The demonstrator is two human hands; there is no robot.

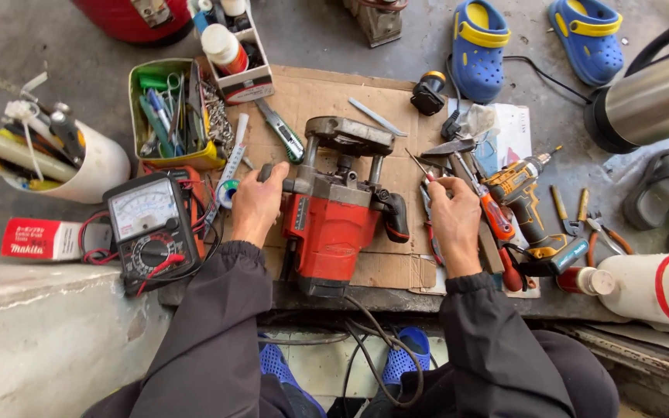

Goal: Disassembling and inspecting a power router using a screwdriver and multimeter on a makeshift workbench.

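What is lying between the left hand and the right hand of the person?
In the head view, the red power tool lies on cardboard between the left hand, which grips its side handle, and the right hand.

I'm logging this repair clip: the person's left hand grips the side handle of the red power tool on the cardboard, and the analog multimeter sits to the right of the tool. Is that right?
Not quite. The head view shows the analog multimeter to the left of the red power tool, not the right. The rest holds: the left hand grips the tool's side handle, and the tool lies on the cardboard.

A flattened cardboard sheet (311, 97) (spread on grey concrete floor (56, 46)) carries the red power tool (334, 224), cordless drill (522, 197) and multimeter (151, 226).
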